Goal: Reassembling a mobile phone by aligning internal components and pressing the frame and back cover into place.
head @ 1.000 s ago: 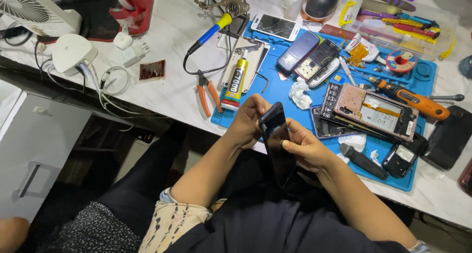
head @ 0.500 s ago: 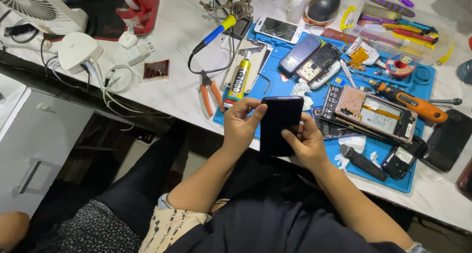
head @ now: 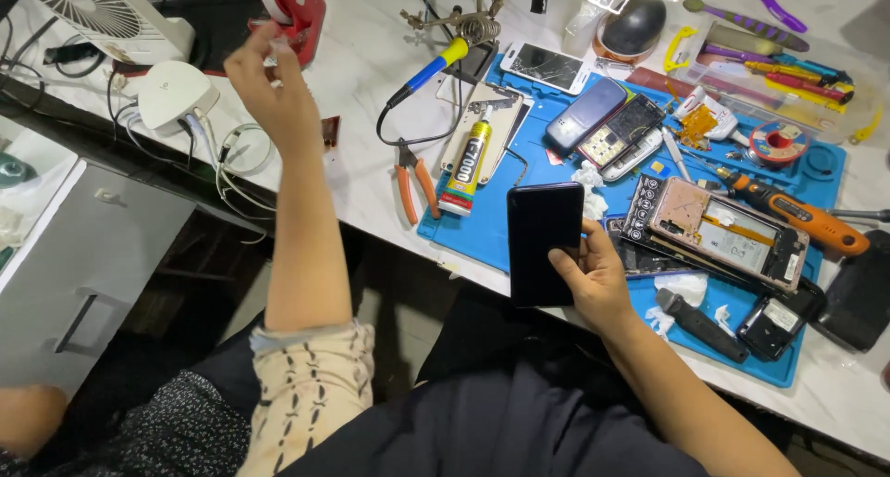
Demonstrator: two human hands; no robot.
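Blue mat (head: 482, 231) w/ glue tube (head: 466, 165), orange pliers (head: 414, 178), opened phone (head: 718, 231); white fan (head: 102, 13), prob.

Phone repair workbench. Blue silicone work mat (head: 482, 241) at 3 o'clock holds an opened smartphone with exposed internals (head: 718, 231); blue-and-yellow-handled soldering iron (head: 426, 74) at 12; orange-handled pliers (head: 414, 176) and a glue tube (head: 468, 162) nearby; white desk fan (head: 102, 13) at 10.

The phone (head: 544, 243) at frame centre is plain glossy black. The mat (head: 519, 176) beneath it is bright blue. Left of it lie pliers (head: 414, 178) with orange handles and a glue tube (head: 466, 162) in yellow and black. The screwdriver (head: 797, 215) at right is orange and black. The sleeve (head: 311, 384) at lower left is cream with dark dashes.
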